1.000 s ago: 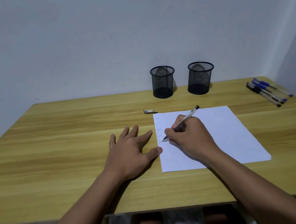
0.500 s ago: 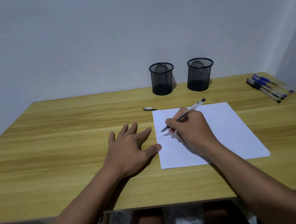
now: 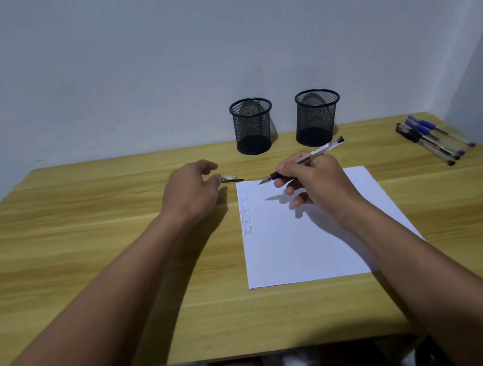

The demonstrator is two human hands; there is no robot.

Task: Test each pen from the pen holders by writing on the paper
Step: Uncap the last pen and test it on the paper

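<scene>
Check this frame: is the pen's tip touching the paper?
No. The pen in the right hand hangs above the paper, casting a shadow.

Matt light wood-grain table top (image 3: 87, 254), smooth white paper sheet (image 3: 316, 243), two black wire-mesh metal pen holders (image 3: 252, 125), clear glossy plastic pen (image 3: 320, 151).

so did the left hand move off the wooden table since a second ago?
Yes. The left hand lifted from flat beside the white paper sheet and moved away from the person, toward the small pen cap lying left of the paper's top corner.
</scene>
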